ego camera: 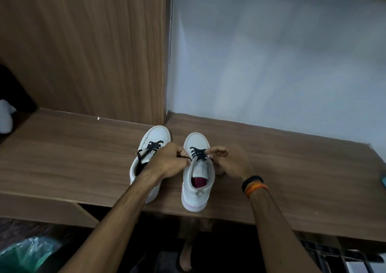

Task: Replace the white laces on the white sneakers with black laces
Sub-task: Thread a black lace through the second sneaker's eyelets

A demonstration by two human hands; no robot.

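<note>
Here both hands, left hand (169, 160) and right hand (229, 162), pinch the black lace (197, 153) on the right-side sneaker (196, 191); no readable writing.

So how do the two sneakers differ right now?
The left sneaker lies partly under the left forearm, with nobody working its lace; the right sneaker has both hands, left and right, pinching its black lace. The right one's red insole shows; the left one's doesn't. Both are white, black-laced, toes away.
</note>
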